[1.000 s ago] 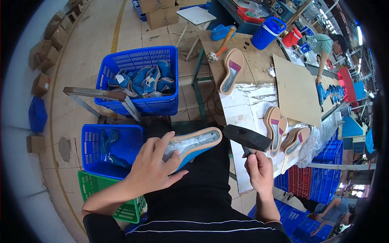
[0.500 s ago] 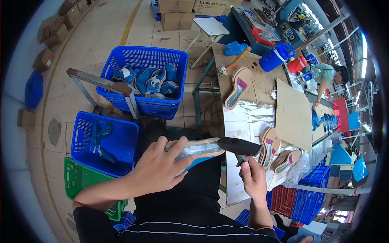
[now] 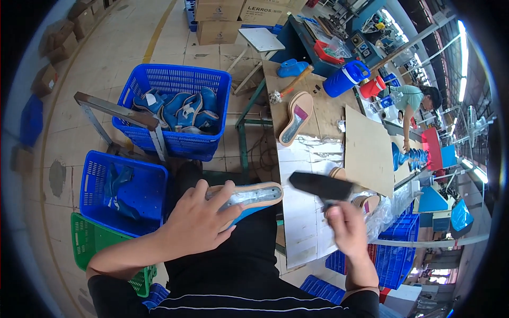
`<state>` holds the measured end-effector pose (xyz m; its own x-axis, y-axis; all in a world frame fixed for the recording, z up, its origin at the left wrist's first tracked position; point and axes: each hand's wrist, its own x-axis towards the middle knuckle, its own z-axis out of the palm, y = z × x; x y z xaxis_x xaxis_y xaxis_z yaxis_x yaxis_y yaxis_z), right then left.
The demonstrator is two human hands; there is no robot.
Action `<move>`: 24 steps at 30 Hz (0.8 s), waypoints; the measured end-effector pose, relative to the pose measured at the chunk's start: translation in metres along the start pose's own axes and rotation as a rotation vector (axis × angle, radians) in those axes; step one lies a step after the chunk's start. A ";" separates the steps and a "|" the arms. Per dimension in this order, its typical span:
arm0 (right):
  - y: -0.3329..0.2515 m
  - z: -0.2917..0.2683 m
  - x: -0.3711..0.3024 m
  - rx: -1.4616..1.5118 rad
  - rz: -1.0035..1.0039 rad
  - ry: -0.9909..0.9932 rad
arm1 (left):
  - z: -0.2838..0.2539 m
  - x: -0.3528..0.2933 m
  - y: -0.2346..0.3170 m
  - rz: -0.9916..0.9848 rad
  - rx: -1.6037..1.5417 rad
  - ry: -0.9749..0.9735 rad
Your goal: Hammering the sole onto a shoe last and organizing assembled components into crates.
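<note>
One hammer [image 3: 321, 185] in right hand [image 3: 347, 228] | narrow gap | shoe [image 3: 260, 195] edge, left hand [image 3: 197, 216]

The hammer [image 3: 321, 185] is showing matt metal, the shoe [image 3: 257, 200] a glossy strip [image 3: 248, 197], the basket [image 3: 175, 140] plastic, and the counter [image 3: 324, 119] scuffed wood.
</note>
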<state>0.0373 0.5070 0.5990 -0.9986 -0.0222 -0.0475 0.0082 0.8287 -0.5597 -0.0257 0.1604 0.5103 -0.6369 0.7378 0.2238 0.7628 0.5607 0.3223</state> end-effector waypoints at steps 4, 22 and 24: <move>-0.025 -0.020 0.003 0.482 -0.129 0.365 | 0.001 0.000 -0.002 0.007 -0.009 0.001; -0.004 -0.016 -0.021 0.267 -0.024 0.452 | 0.002 0.004 -0.004 -0.031 -0.077 0.007; -0.021 -0.023 -0.014 0.441 -0.082 0.571 | 0.002 0.004 -0.004 -0.043 -0.072 0.001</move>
<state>0.0503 0.5027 0.6308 -0.8671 0.3210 0.3810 -0.1677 0.5320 -0.8300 -0.0312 0.1622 0.5078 -0.6687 0.7133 0.2098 0.7250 0.5630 0.3968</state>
